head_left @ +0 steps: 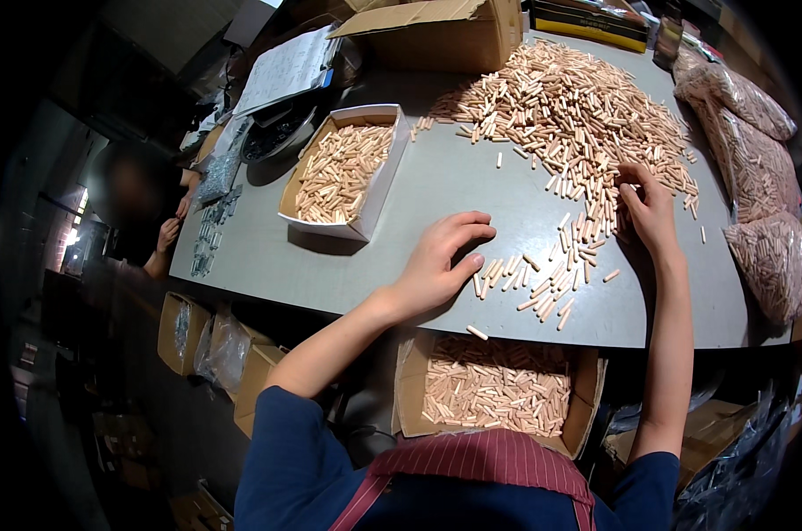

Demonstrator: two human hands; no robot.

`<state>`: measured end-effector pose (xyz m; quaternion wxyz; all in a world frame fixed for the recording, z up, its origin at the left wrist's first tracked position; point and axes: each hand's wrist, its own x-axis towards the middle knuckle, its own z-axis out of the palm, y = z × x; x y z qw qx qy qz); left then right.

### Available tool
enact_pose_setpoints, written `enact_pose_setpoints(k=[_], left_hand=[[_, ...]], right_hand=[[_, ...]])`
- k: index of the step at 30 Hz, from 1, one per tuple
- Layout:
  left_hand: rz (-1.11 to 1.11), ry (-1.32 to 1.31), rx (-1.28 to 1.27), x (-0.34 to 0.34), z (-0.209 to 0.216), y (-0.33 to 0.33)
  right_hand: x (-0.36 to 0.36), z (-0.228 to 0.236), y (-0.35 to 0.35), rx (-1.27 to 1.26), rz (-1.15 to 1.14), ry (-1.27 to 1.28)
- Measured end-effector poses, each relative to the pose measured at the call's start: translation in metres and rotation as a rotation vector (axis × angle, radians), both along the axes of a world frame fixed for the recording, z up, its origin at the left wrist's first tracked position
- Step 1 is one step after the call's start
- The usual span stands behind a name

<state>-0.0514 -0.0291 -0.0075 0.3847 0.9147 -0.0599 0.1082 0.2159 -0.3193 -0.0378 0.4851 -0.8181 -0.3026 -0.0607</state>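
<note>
Head view looked down on a grey desk (339,276) with a large heap of wooden dowels (569,102) spread over its far right part, a strip of them trailing toward the near edge and thinning into a loose scatter of dowels (556,279). The left hand (441,257) hung low over the desk, just left of that scatter; its fingers were gently bent and released, thumb and forefinger parted with nothing between them, the thumb tip just beside the nearest dowels. The right hand (653,212) was at the near right edge of the heap, fingers curled in among the dowels; whether they grasped any, I could not tell. One single dowel (477,333) lay apart near the desk's front edge. Below that edge, before the person's striped red apron (485,456), an open cardboard box (587,398) held many more dowels. Left of the heap stood a white box (381,199), also well filled with them. Bulging clear plastic bags (759,173) of dowels leaned along the right side. Behind the white box were a dark bowl (279,137) and a clipboard with papers (286,71); an open brown carton (450,40) stood farther back. At the far left, a co-worker's hand (168,234) was near small metallic pieces (208,232).
</note>
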Motion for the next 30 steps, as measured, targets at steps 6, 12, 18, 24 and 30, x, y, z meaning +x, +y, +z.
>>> enact_pose_setpoints(k=[6,12,18,24,30], left_hand=[[-0.022,-0.010,0.059,-0.001,0.000,-0.001],[-0.367,-0.106,0.227,-0.002,0.000,-0.015],[-0.581,-0.017,0.309,-0.013,0.009,-0.041],[-0.664,0.042,-0.254,-0.037,0.011,-0.053],[-0.911,0.159,-0.642,-0.014,0.032,-0.119]], right_hand=[[0.002,-0.001,-0.001,-0.002,0.007,0.000],[0.000,-0.002,0.001,0.036,-0.017,-0.033],[-0.003,0.003,0.002,0.120,-0.040,0.135],[0.011,-0.009,0.005,0.128,0.016,0.089],[0.008,0.002,-0.002,0.038,-0.014,0.181]])
